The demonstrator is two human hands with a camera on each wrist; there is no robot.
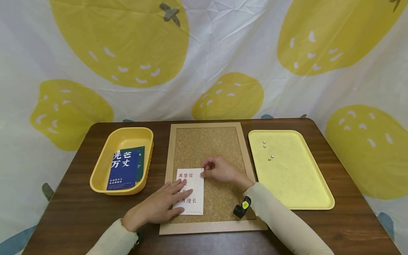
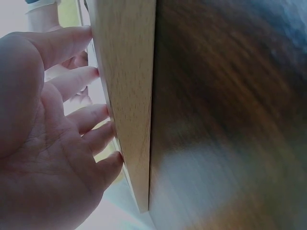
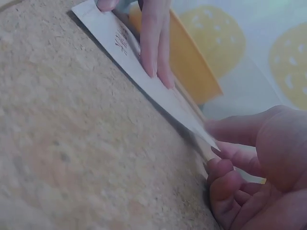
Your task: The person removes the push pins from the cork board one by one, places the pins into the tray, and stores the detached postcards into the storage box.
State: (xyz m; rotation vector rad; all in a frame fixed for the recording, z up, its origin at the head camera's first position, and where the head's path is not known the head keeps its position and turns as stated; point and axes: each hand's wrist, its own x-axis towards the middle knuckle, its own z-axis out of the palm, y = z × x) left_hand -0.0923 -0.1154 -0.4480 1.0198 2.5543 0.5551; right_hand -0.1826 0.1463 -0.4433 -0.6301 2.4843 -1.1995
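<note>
A white card (image 1: 196, 189) printed with red Chinese characters lies on the lower left of a wood-framed cork board (image 1: 220, 141). Across its left part rests my left hand (image 1: 160, 202), fingers spread and fairly straight; in the left wrist view the fingertips (image 2: 101, 112) are beside the wooden frame. My right hand (image 1: 221, 170) is at the card's upper right corner. Seen from the right wrist, its thumb and forefinger pinch that corner, which is raised slightly off the cork. Whether a small pin is also between those fingers is hidden.
Left of the board stands a yellow basket (image 1: 95, 180) with a blue card (image 1: 122, 173) and a green card (image 1: 140, 164) inside. A pale yellow tray (image 1: 296, 170) on the right carries several small shiny pins (image 1: 272, 157). A patterned curtain (image 1: 220, 35) hangs behind the table.
</note>
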